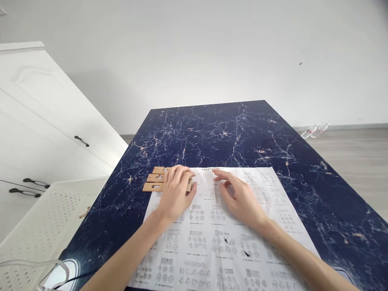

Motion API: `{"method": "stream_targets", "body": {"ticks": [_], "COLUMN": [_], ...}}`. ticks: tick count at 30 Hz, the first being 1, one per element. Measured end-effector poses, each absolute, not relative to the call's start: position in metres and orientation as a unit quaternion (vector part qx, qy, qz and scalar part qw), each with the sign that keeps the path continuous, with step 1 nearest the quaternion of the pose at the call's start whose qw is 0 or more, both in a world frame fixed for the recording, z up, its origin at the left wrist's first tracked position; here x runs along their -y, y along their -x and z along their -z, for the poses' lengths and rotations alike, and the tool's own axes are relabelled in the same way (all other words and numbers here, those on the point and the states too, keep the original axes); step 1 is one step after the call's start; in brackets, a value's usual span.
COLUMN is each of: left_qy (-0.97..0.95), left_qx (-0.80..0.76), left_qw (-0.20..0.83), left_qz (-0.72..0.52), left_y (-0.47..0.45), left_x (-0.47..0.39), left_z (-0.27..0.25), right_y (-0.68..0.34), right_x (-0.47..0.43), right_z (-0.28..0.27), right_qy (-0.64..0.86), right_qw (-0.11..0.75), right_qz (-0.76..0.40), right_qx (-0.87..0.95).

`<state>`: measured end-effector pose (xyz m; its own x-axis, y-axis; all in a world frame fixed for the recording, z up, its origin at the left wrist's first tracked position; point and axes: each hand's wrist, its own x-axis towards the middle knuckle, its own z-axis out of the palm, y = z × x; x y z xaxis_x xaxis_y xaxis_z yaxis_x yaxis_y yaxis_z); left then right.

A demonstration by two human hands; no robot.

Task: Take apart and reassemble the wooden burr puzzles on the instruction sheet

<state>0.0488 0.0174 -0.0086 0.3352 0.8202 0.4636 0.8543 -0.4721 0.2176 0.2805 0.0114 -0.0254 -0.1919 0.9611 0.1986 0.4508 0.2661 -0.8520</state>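
My left hand point(177, 188) lies over several flat wooden puzzle pieces point(152, 186) with cut notches, set side by side at the upper left of a printed instruction sheet point(209, 230). Its fingers and thumb curl round the right ends of the pieces, where a bit of wood shows between them; the rest under the palm is hidden. To the right, my right hand point(238, 194) hovers over or rests on the sheet, fingers bent and thumb apart, with nothing in it. Small line drawings of pieces and assembled shapes cover the creased, slightly torn paper.
The dark blue marbled table point(206, 133) reaches toward a white wall. A white cabinet point(60, 113) stands at the left, beside a perforated white seat point(39, 218) with small wooden bits on it. Clear plastic bottles point(315, 130) are on the floor at right. A white cable point(33, 262) runs at lower left.
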Motion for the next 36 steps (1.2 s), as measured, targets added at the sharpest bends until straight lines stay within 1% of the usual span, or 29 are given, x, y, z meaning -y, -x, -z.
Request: {"method": "stream_targets", "body": {"ticks": [9, 11, 14, 18, 22, 28, 36], "left_qy": [0.79, 0.806, 0.852, 0.905, 0.928, 0.936, 0.934], "left_qx": [0.538, 0.508, 0.423, 0.315, 0.265, 0.253, 0.26], "left_qw": [0.074, 0.056, 0.002, -0.044, -0.065, -0.037, -0.028], "left_qz": [0.283, 0.3, 0.309, 0.282, 0.253, 0.244, 0.244], "left_y": [-0.048, -0.049, -0.053, -0.06, -0.064, -0.063, -0.062], "left_x": [-0.02, -0.018, -0.012, -0.001, 0.007, 0.008, 0.009], "left_z": [0.011, 0.007, 0.002, 0.006, 0.013, 0.015, 0.014], "right_y": [-0.281, -0.281, -0.281, -0.281, -0.281, -0.279, -0.281], "right_x": [-0.011, -0.011, -0.011, -0.01, -0.009, -0.008, -0.008], "right_z": [0.023, 0.022, 0.02, 0.018, 0.02, 0.022, 0.026], "right_qy": [0.508, 0.506, 0.496, 0.476, 0.458, 0.435, 0.412], "right_qw": [0.381, 0.388, 0.387, 0.375, 0.373, 0.36, 0.345], "right_qz": [-0.351, -0.347, -0.345, -0.349, -0.348, -0.334, -0.317], "right_qx": [0.688, 0.688, 0.697, 0.715, 0.728, 0.755, 0.781]}}
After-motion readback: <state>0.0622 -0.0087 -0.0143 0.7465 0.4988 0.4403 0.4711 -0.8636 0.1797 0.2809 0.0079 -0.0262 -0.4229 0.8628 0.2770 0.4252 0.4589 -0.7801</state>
